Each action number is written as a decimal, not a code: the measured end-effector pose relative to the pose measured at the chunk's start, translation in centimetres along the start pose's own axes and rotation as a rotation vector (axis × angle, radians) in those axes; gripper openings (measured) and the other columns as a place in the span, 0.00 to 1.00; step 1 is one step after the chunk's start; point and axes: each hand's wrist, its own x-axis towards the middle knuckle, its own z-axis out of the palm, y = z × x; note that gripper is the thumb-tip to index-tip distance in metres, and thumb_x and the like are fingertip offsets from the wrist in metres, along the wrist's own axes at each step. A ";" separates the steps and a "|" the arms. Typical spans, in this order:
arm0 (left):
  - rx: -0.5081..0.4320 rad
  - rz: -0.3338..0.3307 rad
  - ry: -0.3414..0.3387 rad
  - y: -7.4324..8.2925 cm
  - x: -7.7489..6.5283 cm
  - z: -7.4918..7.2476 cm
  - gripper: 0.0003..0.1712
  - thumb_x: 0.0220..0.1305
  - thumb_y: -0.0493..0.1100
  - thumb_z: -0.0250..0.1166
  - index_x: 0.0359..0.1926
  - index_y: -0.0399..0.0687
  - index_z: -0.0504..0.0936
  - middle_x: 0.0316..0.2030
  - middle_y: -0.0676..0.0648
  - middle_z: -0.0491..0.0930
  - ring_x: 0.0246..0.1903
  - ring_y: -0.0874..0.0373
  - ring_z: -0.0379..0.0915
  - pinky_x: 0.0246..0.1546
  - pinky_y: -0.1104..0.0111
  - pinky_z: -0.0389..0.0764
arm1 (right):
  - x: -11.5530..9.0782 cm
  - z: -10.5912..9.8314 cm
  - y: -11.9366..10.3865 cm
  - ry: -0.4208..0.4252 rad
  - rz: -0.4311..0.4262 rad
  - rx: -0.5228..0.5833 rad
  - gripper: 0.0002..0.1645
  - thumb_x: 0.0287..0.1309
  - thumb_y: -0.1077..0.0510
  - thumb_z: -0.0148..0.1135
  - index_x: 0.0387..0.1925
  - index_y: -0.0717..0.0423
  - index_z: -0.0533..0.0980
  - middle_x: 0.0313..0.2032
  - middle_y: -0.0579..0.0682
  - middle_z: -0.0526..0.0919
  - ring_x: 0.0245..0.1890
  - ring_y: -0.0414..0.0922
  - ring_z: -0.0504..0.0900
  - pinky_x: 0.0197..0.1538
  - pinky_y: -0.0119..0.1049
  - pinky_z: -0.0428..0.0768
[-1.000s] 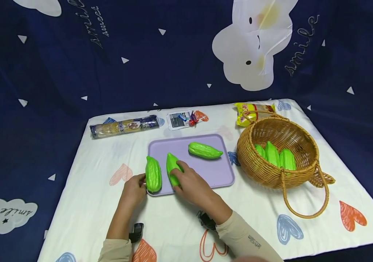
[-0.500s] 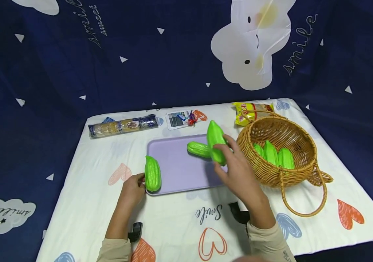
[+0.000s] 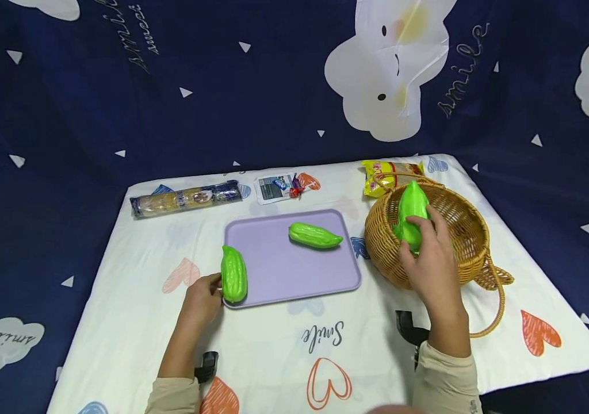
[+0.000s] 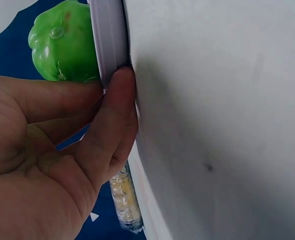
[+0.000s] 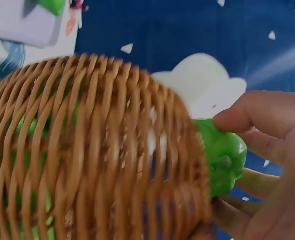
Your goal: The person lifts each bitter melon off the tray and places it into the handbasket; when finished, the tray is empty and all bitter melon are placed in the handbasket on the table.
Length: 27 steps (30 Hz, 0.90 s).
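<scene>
My right hand (image 3: pixel 431 261) grips a green bitter melon (image 3: pixel 412 210) over the mouth of the wicker basket (image 3: pixel 385 261). In the right wrist view, the blunt end of this bitter melon (image 5: pixel 225 162) shows above the basket's rim between thumb and fingers. My left hand (image 3: pixel 202 300) pinches the near left corner of the lilac tray (image 3: pixel 294 276); the left wrist view has thumb and fingers meeting at the tray's edge (image 4: pixel 110 45). One bitter melon (image 3: pixel 234 275) lies along the tray's left side, another (image 3: pixel 315 236) near its back right. Green shapes inside the basket are mostly hidden.
Along the table's back lie a long clear-and-blue packet (image 3: pixel 186 199), a flat white packet (image 3: pixel 274 188) with small wrapped sweets, and a yellow snack bag (image 3: pixel 377 177) behind the basket. The basket's handle (image 3: pixel 498 310) droops toward the front right.
My right hand has lifted a bitter melon off the tray and carried it rightward to above the basket. The left hand has stayed at the tray's corner.
</scene>
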 end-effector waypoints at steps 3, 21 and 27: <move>0.004 -0.002 -0.002 -0.1 0.0 -0.1 0.24 0.61 0.28 0.52 0.60 0.29 0.74 0.45 0.35 0.81 0.44 0.44 0.77 0.42 0.55 0.77 | 0.1 0.2 0.8 -0.013 0.037 -0.017 0.25 0.58 0.64 0.59 0.59 0.61 0.72 0.71 0.59 0.56 0.64 0.66 0.64 0.55 0.65 0.68; 0.007 -0.032 -0.009 0.0 0.1 -0.2 0.25 0.62 0.28 0.52 0.61 0.28 0.72 0.47 0.35 0.80 0.46 0.43 0.75 0.45 0.53 0.76 | 0.0 1.5 0.1 -0.003 0.012 -0.021 0.23 0.59 0.62 0.59 0.57 0.62 0.73 0.69 0.62 0.60 0.66 0.65 0.60 0.61 0.64 0.63; 0.008 -0.040 0.001 0.1 0.2 0.1 0.24 0.63 0.29 0.50 0.61 0.29 0.72 0.47 0.36 0.80 0.46 0.44 0.75 0.44 0.54 0.77 | -0.7 5.6 -4.8 -0.127 -0.271 0.015 0.23 0.57 0.61 0.64 0.55 0.58 0.75 0.65 0.60 0.67 0.65 0.60 0.65 0.64 0.60 0.66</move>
